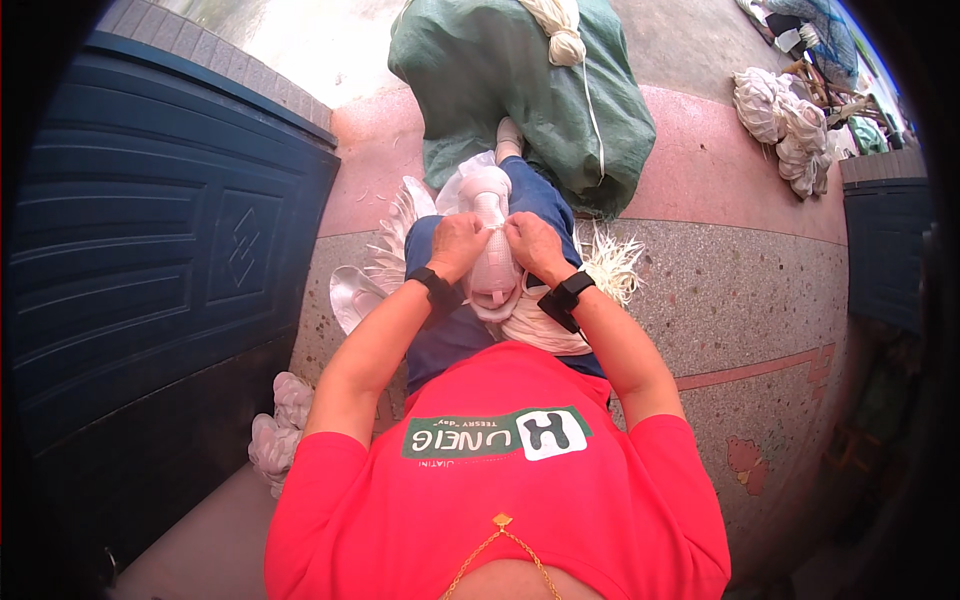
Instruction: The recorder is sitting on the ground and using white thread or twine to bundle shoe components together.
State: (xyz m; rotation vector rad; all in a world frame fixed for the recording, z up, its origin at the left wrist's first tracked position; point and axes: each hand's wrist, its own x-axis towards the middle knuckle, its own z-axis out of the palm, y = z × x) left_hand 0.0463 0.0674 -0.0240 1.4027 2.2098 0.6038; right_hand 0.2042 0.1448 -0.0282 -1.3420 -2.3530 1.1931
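Observation:
A pale pink-white shoe upper (pixel 492 270) lies along my lap between my thighs, its heel loop toward me. My left hand (pixel 460 245) and my right hand (pixel 537 245) meet over its middle from either side. Both have their fingers pinched together on a thin white shoelace (pixel 497 229) that crosses the upper; its ends are hidden by my fingers. To the right of my lap, a bundle of cream laces (pixel 545 325) lies by my thigh, with frayed-looking loose ends (pixel 612 263) spreading out beyond it. More pale shoe uppers (pixel 395 240) fan out beside my left leg.
A large green sack (pixel 520 100) stands ahead, a knotted hank of cream cord (pixel 567 48) on top. Pale uppers are heaped at the left (pixel 280 430) and far right (pixel 785 120). A dark blue door (pixel 150 220) stands at the left, another blue panel (pixel 885 250) at the right.

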